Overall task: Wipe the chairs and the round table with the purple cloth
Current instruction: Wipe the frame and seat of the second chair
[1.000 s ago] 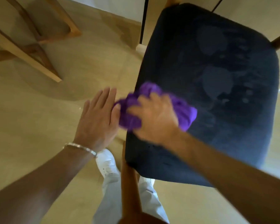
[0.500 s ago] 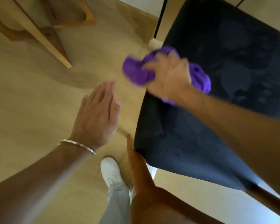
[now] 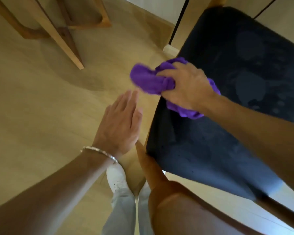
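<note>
A chair with a dark navy cushioned seat and a brown wooden back rail fills the right side. My right hand grips the bunched purple cloth at the seat's left edge; part of the cloth hangs out past that edge over the floor. My left hand, with a silver bracelet at the wrist, hovers flat with straight fingers just left of the seat, touching nothing. The round table is out of view.
Wooden furniture legs stand on the light wood floor at the upper left. My white shoes and grey trousers are below, beside the chair's back rail. A black line runs up the wall at the top centre.
My right hand swept the cloth from the seat's near-left part away along the left edge, then back a little toward me. The left hand stayed flat beside the seat.
</note>
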